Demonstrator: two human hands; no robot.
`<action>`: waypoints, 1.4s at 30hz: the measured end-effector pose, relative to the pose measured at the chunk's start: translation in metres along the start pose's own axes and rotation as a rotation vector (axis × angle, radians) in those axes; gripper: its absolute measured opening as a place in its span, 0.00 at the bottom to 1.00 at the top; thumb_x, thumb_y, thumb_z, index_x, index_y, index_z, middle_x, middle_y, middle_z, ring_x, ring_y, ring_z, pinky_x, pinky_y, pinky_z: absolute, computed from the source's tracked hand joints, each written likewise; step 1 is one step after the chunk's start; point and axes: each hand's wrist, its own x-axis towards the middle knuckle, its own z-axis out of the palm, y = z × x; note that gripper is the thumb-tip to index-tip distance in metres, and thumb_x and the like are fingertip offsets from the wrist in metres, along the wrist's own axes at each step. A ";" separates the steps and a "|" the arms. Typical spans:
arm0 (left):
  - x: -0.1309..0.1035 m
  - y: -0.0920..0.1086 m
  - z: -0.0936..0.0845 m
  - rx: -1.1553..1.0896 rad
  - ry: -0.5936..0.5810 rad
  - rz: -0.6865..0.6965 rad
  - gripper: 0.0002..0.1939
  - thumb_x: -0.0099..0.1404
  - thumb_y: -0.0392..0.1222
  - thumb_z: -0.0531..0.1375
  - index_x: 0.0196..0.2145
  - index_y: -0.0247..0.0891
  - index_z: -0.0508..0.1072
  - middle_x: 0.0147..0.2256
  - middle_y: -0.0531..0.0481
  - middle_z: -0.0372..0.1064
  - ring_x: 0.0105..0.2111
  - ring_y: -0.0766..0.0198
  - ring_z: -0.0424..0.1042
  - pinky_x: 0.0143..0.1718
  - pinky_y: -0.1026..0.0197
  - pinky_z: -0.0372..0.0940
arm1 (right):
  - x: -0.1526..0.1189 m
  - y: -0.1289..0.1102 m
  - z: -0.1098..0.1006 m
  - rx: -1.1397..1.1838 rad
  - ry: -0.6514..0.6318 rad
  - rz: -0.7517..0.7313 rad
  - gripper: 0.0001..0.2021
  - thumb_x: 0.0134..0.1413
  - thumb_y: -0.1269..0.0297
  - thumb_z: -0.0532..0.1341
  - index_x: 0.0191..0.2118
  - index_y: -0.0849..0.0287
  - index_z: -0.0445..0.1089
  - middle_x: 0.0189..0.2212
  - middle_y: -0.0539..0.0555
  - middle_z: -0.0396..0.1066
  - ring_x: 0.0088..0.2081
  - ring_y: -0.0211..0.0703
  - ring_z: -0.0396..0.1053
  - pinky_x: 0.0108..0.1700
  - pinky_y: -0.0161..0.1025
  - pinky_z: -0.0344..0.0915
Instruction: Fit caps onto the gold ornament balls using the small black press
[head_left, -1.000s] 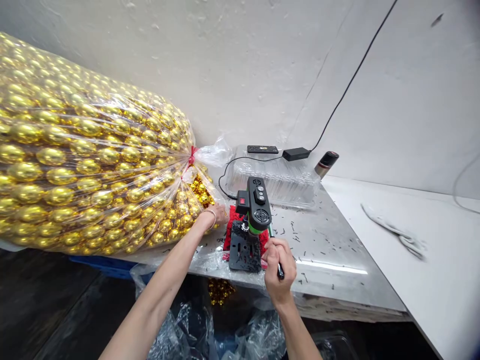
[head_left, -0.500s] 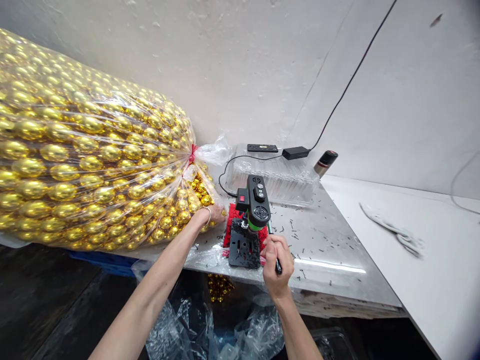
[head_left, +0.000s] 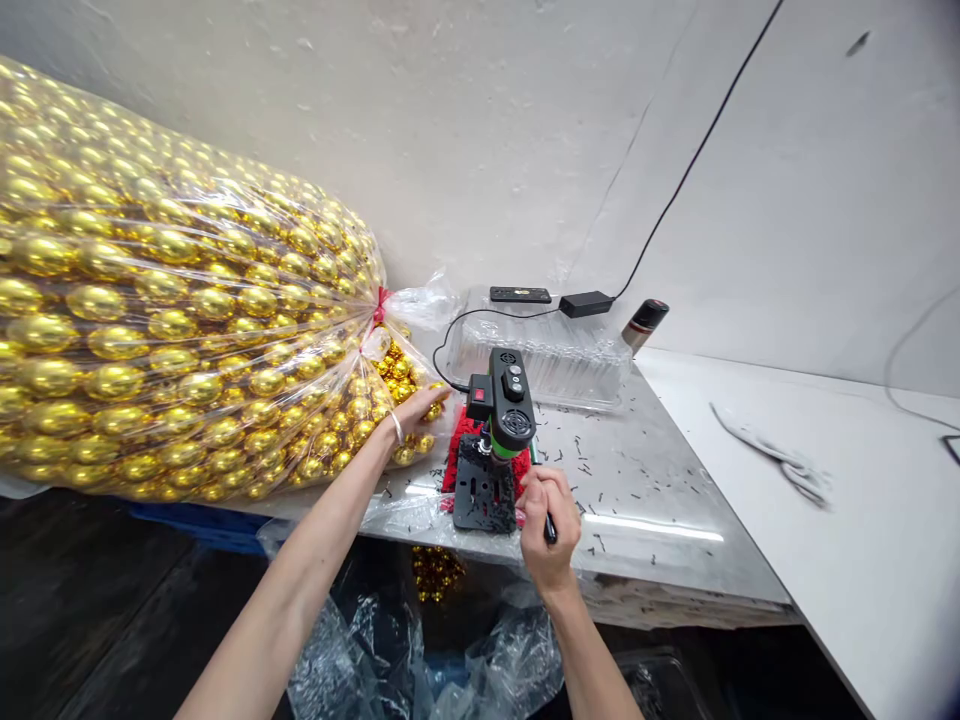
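My left hand [head_left: 418,408], fingers stretched out, lies over small shiny gold balls [head_left: 397,368] at the torn corner of a large clear bag [head_left: 255,300]. Gold balls show just under its fingers; I cannot make out a firm hold on any. My right hand [head_left: 551,515] is closed around a black-handled rod [head_left: 551,530], whose greenish shaft runs up beside a small black machine [head_left: 511,400]. The machine has round vents, buttons and a green ring, and stands over a slotted black base plate [head_left: 480,495]. A red mat [head_left: 459,445] lies under the plate.
Black shavings litter the metal table [head_left: 660,500]. Behind the machine are a clear plastic tray [head_left: 600,375], a phone [head_left: 520,294], a power adapter [head_left: 585,304] with its cord, and a tilted flask [head_left: 645,325]. A white cable [head_left: 780,460] lies on the white table at right.
My left hand has moved up and slightly left, its fingers straightening over the gold balls. The right hand keeps its grip on the rod. The whole view has shifted slightly.
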 end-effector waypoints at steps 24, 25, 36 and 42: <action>-0.127 -0.036 0.049 -1.039 -0.029 -0.446 0.19 0.56 0.29 0.62 0.46 0.37 0.71 0.35 0.46 0.74 0.25 0.68 0.73 0.20 0.70 0.66 | 0.000 0.000 -0.003 -0.018 -0.017 -0.005 0.13 0.58 0.78 0.49 0.25 0.57 0.60 0.24 0.50 0.62 0.33 0.39 0.65 0.33 0.38 0.61; -0.126 -0.036 0.050 -1.065 -0.036 -0.470 0.15 0.58 0.33 0.61 0.45 0.36 0.72 0.35 0.44 0.74 0.25 0.66 0.74 0.20 0.69 0.67 | 0.000 -0.001 -0.003 -0.019 -0.018 -0.005 0.13 0.58 0.78 0.49 0.25 0.57 0.60 0.25 0.51 0.62 0.32 0.38 0.65 0.32 0.37 0.60; -0.121 -0.032 0.052 -1.140 0.115 -0.623 0.03 0.62 0.31 0.57 0.33 0.30 0.71 0.29 0.42 0.74 0.28 0.61 0.77 0.19 0.71 0.68 | -0.001 -0.002 -0.003 -0.031 -0.022 0.019 0.12 0.58 0.78 0.49 0.26 0.58 0.60 0.26 0.51 0.62 0.30 0.37 0.64 0.30 0.36 0.59; -0.120 -0.028 0.058 -1.084 0.128 -0.586 0.02 0.62 0.31 0.58 0.32 0.32 0.71 0.25 0.47 0.72 0.22 0.66 0.74 0.15 0.72 0.65 | 0.000 -0.002 -0.003 -0.017 -0.025 0.018 0.12 0.58 0.79 0.50 0.26 0.58 0.59 0.26 0.50 0.62 0.30 0.36 0.63 0.31 0.35 0.60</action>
